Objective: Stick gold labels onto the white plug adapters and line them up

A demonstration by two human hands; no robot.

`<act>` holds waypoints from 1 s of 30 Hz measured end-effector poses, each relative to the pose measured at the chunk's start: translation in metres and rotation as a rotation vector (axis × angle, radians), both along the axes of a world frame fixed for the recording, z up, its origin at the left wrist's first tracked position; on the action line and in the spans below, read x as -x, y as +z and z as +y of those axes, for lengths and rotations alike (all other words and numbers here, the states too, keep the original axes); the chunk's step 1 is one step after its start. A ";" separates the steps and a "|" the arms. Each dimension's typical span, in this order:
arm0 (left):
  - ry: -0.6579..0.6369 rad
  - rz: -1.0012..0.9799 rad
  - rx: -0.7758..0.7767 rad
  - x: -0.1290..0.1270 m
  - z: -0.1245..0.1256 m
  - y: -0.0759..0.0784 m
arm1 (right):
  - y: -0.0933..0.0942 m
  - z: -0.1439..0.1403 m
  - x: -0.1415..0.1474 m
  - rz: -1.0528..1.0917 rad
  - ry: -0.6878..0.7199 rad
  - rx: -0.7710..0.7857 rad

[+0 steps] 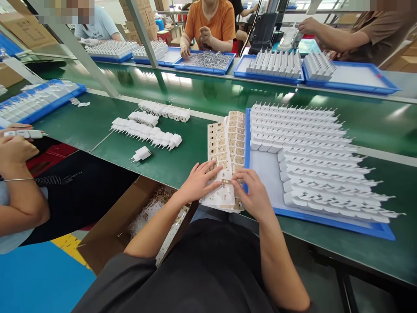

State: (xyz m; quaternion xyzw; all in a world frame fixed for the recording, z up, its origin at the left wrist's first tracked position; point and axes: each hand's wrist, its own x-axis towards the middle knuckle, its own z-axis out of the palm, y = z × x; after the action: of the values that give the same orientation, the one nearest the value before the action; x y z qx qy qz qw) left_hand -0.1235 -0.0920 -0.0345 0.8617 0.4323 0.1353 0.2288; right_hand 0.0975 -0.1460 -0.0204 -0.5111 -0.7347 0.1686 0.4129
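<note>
A stack of white backing sheets (224, 143) with rows of small tan labels lies at the near edge of the green bench. My left hand (198, 180) rests flat on the sheets, fingers spread. My right hand (252, 193) pinches one small tan label (227, 182) at the sheet's lower part. Right beside the sheets is a blue tray (325, 219) holding several rows of white plug adapters (309, 143), with a bare patch at its near left corner.
Loose white adapters (146, 130) lie in rows on the bench to the left, one single adapter (141, 154) nearer. A cardboard box (124, 221) of used sheets stands below the bench. A person's arm (19, 174) is at left. Other workers and blue trays (270, 65) line the far side.
</note>
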 end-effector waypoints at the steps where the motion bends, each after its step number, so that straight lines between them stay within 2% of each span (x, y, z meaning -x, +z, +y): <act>1: 0.009 -0.027 0.000 0.000 0.003 0.003 | 0.001 -0.005 -0.006 0.071 -0.016 0.006; 4: 0.089 -0.138 -0.050 -0.015 0.023 0.015 | 0.000 -0.013 -0.019 0.186 -0.109 0.046; 6: 0.112 -0.176 -0.128 -0.039 0.043 0.024 | -0.004 -0.015 -0.023 0.205 -0.137 0.079; 9: 0.072 -0.108 -0.226 -0.090 0.075 0.033 | -0.008 -0.015 -0.025 0.222 -0.137 0.105; 12: 0.057 -0.017 -0.269 -0.136 0.099 0.034 | -0.008 -0.015 -0.025 0.218 -0.136 0.113; 15: 0.076 -0.004 -0.328 -0.158 0.107 0.034 | -0.005 -0.016 -0.025 0.200 -0.133 0.113; 17: 0.073 -0.065 -0.339 -0.157 0.104 0.037 | -0.004 -0.017 -0.025 0.199 -0.128 0.106; 19: 0.031 -0.216 -0.251 -0.143 0.094 0.042 | -0.004 -0.017 -0.025 0.227 -0.129 0.093; 22: -0.011 -0.588 0.107 -0.109 0.067 0.049 | -0.004 -0.019 -0.026 0.336 -0.131 0.067; 25: 0.059 -0.942 0.446 -0.072 0.030 0.049 | -0.002 -0.023 -0.023 0.496 -0.056 0.058; 28: 0.117 -1.126 0.660 -0.046 -0.006 0.040 | 0.005 -0.033 -0.013 0.616 0.093 0.068; 30: 0.130 -1.182 0.742 -0.036 -0.024 0.031 | 0.009 -0.040 -0.004 0.649 0.184 0.081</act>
State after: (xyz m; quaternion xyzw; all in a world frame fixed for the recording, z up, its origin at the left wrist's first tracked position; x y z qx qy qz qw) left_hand -0.0871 -0.1163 -0.0031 0.4810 0.3039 0.4380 0.6960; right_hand 0.1015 -0.1862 -0.0111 -0.3784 -0.6008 0.3880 0.5876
